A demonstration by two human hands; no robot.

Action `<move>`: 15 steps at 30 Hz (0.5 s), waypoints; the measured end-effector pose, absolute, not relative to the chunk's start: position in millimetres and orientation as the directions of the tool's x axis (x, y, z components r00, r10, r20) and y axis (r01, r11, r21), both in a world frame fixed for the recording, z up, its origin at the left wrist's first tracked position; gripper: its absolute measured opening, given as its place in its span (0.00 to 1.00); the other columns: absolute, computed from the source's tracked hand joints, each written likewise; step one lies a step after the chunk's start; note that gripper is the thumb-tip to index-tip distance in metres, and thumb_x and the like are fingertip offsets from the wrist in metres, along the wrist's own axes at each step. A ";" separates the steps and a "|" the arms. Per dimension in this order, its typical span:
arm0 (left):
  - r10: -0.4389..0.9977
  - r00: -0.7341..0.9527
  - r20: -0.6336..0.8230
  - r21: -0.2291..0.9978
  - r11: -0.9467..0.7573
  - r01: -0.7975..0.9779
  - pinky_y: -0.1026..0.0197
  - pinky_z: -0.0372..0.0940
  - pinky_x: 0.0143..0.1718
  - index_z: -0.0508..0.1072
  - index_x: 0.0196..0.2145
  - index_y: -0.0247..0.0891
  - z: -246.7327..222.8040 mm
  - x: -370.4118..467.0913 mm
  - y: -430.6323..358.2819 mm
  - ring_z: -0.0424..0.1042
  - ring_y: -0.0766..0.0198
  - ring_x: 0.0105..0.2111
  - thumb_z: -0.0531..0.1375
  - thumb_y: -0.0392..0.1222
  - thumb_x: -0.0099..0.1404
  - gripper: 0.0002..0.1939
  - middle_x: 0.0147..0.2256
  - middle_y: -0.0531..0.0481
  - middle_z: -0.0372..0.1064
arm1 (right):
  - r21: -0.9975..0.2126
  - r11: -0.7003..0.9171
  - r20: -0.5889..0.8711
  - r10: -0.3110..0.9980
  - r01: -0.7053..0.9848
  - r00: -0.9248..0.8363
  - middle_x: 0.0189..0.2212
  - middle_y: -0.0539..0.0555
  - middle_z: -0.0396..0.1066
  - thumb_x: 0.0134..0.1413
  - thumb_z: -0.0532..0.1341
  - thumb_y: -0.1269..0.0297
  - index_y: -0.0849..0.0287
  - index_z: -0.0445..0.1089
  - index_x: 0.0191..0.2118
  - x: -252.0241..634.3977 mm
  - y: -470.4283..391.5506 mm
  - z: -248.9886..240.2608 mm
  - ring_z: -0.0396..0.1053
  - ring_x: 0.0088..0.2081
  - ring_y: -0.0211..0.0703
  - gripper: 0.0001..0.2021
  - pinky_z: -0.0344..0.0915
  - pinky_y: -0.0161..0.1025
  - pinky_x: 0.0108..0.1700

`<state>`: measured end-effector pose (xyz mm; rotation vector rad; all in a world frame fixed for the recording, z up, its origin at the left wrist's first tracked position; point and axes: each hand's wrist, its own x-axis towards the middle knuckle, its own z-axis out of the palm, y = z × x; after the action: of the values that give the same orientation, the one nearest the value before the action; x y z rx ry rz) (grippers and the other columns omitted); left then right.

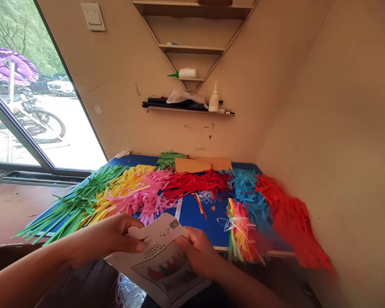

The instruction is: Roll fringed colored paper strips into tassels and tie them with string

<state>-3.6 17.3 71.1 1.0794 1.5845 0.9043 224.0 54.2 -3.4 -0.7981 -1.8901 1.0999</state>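
Note:
In front of me is a white printed card (154, 267) with "TASSEL BUNTING" lettering and a picture of hanging tassels. It tilts towards the lower right. My left hand (128, 235) grips its left edge, thumb on top. My right hand (199, 250) is closed on the opposite edge, with the thumb over the face. Just beyond the card lie pink paper tassels (144, 192). Right of my right hand is a mixed-colour tassel bundle (242, 231) with white string around it. White stringy material (130, 291) shows below the card.
On the blue table (189, 218) lie green tassels (80, 201), yellow tassels (118, 188), red tassels (199, 182) and blue tassels (248, 192). More red tassels (291, 218) hang over its right edge. A wall shelf (189, 109) bears a glue bottle (213, 102). A glass door (35, 107) is at left.

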 end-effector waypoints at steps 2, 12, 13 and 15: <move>0.939 -0.082 -0.334 0.911 0.344 0.227 0.62 0.67 0.23 0.80 0.30 0.41 79.2 -8.1 23.9 0.75 0.53 0.27 0.65 0.63 0.45 0.23 0.20 0.51 0.74 | -0.881 0.445 0.330 0.823 0.163 -0.463 0.28 0.50 0.69 0.67 0.50 0.48 0.61 0.69 0.32 225.3 55.2 -6.5 0.65 0.30 0.39 0.22 0.60 0.34 0.33; 0.838 0.238 -0.490 0.852 0.403 0.334 0.61 0.68 0.28 0.80 0.33 0.37 108.2 13.2 55.0 0.77 0.52 0.31 0.73 0.53 0.41 0.23 0.31 0.44 0.80 | -0.154 0.820 0.905 0.342 0.551 -0.255 0.44 0.55 0.72 0.61 0.62 0.60 0.48 0.69 0.54 201.4 53.3 -15.2 0.68 0.46 0.49 0.15 0.59 0.48 0.52; 0.847 0.232 -0.478 0.863 0.404 0.303 0.60 0.69 0.29 0.80 0.34 0.37 106.0 15.6 55.9 0.77 0.52 0.31 0.74 0.52 0.40 0.24 0.32 0.44 0.80 | -0.133 0.815 0.909 0.327 0.564 -0.259 0.42 0.53 0.73 0.61 0.62 0.60 0.47 0.70 0.51 198.3 54.0 -13.7 0.68 0.45 0.49 0.13 0.58 0.47 0.51; 0.856 0.223 -0.466 0.874 0.405 0.269 0.58 0.69 0.29 0.80 0.31 0.37 102.1 18.1 58.3 0.77 0.50 0.31 0.74 0.51 0.39 0.21 0.30 0.44 0.79 | -0.138 0.826 0.898 0.336 0.546 -0.282 0.39 0.51 0.74 0.62 0.61 0.61 0.48 0.72 0.47 194.7 54.9 -11.7 0.68 0.43 0.47 0.09 0.58 0.47 0.50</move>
<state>18.1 58.3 102.1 1.1298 1.3269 0.5555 194.7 54.9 -11.7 -0.6629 -1.8963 -0.2359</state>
